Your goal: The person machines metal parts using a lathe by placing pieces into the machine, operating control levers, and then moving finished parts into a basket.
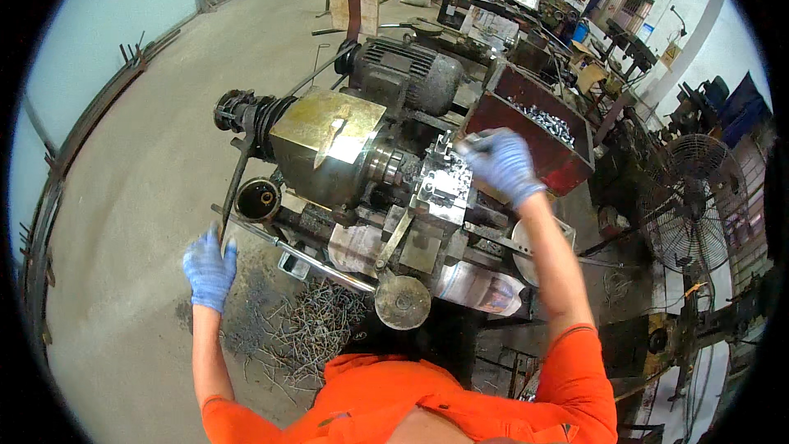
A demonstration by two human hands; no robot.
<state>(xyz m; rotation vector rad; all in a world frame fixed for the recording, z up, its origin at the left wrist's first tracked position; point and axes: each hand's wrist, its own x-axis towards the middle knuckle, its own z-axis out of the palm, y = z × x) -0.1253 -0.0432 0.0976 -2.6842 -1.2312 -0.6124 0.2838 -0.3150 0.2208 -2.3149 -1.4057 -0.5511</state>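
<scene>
- The right hand (503,166), in a blue glove, reaches over the machine (370,173) and closes its fingers round a small metal piece (475,143) just above the steel tool block (444,183).
- The left hand (209,267), also gloved, closes round the lower end of a long dark lever (234,185) at the machine's left side.
- The metal piece sits at the block's upper right corner, between the block and the red bin (534,136) of shiny small parts behind it.
- To do this well, I judge that the piece should go in straight and seat fully before the lever is pulled, with fingertips kept off the spindle side.
- The lever hand should keep a firm, steady hold, so that nothing jerks while the other hand is at the block.
- Metal shavings (316,333) litter the floor below, so careful footing looks wise.
</scene>
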